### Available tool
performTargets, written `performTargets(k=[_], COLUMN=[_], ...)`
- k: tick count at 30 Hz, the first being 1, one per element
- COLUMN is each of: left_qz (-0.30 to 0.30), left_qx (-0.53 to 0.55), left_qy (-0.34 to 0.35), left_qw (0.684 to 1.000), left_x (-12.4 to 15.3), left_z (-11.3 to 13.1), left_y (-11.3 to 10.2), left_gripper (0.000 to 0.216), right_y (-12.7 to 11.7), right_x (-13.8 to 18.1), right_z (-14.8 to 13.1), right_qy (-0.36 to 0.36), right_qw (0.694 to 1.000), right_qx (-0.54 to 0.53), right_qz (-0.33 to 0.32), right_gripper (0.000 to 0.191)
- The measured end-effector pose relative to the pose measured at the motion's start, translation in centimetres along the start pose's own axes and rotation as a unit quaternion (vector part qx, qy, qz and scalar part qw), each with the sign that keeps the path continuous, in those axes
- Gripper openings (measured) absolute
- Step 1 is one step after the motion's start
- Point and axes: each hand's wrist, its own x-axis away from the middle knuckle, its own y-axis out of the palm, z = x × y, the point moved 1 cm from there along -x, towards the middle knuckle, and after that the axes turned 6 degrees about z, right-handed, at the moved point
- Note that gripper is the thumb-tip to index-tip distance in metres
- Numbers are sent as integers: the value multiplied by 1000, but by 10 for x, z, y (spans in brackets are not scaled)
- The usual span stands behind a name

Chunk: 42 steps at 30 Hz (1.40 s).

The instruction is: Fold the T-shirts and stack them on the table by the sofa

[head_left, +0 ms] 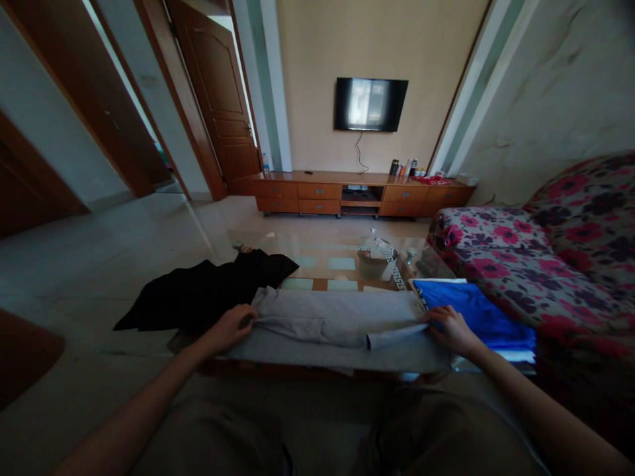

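Note:
A grey garment (342, 311), perhaps a shirt, lies stretched sideways over the near part of a glass-topped table (317, 266). Part of it is folded over, and a narrow sleeve-like strip rests on top. At its left end my left hand (233, 327) pinches the folded edge between thumb and fingers. My right hand (450, 328) grips the same edge at the right end, next to a folded blue cloth (473, 314) with white cloth under it. A black garment (208, 291) lies spread at the table's left side, beyond my left hand.
A floral-covered sofa (501, 251) stands along the right. Across the floor are a long wooden TV cabinet (317, 192) with bottles and cans on top, and a wall-mounted television (370, 104). A brown door (213, 92) stands at the back left.

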Motion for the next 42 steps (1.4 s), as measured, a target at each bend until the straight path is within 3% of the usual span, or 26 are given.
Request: performTargets(k=[2, 6, 11, 14, 17, 22, 23, 25, 28, 31, 33, 37, 42], left_qz=[-36, -66, -95, -99, -97, -145, -125, -21, 138, 142, 112, 105, 137], left_qx=[-72, -179, -86, -18, -2, 9, 8, -18, -92, -101, -82, -71, -84], left_qy=[42, 60, 117, 105, 115, 108, 81, -10, -171, -283, -328, -322, -288], left_qw=[996, 980, 985, 989, 989, 984, 989, 1000, 971, 943, 935, 938, 944], left_x=[10, 10, -9, -16, -14, -11, -15, -29, -58, -83, -94, -100, -102], left_z=[4, 29, 80, 93, 89, 67, 60, 45, 18, -4, -14, -17, -12], left_y=[8, 14, 42, 61, 66, 58, 56, 52, 47, 47, 49, 51, 50], left_gripper=[23, 37, 53, 49, 34, 23, 20, 17, 30, 45, 43, 35, 38], right_y=[2, -3, 4, 10, 10, 12, 13, 13, 7, 4, 9, 30, 42], right_x=[10, 13, 5, 2, 4, 9, 5, -14, -59, -97, -108, -107, -111], right_z=[-13, -60, -132, -153, -155, -151, -147, -132, -90, -41, -19, 3, 18], right_qy=[6, 11, -111, -126, -102, -101, -94, -53, 62, 260, 316, 355, 348], right_qw=[998, 992, 987, 972, 965, 956, 955, 965, 985, 965, 949, 934, 936], right_qx=[62, 128, -37, -141, -210, -231, -236, -236, -163, -42, -18, -14, -43], right_qz=[-32, -14, -111, -136, -116, -152, -152, -103, 3, 16, -2, -42, -45], right_gripper=[31, 42, 64, 47, 37, 23, 21, 27, 25, 34, 36, 41, 41])
